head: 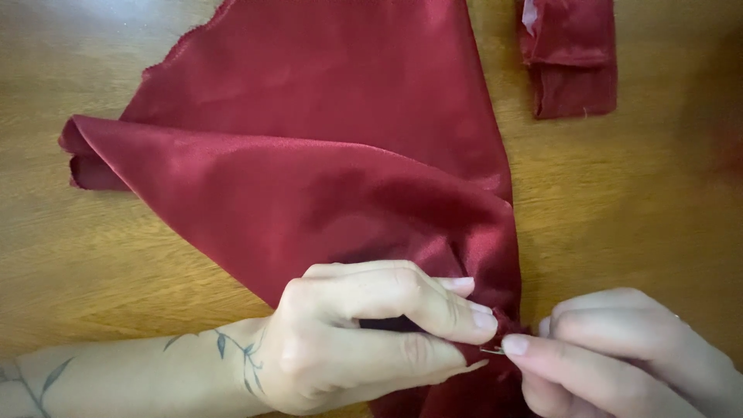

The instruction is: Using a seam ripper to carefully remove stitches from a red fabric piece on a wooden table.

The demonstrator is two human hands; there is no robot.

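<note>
Both hands, left (pixel 364 333) and right (pixel 619 356), pinch glossy dark-red satin cloth (pixel 325 155) around a needle (pixel 492 351).

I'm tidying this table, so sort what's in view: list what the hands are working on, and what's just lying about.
In use:
- large red satin cloth, pinched by the left hand
- needle, in the grip of the right hand

Lying about:
- small folded red cloth piece, apart on the wooden table

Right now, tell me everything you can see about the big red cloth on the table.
The big red cloth is shiny, satin-looking, dark red, folded over itself into a broad triangle on the wooden table. Its left edges look frayed. The left hand pinches its lower edge; the right hand holds a needle there.
</note>
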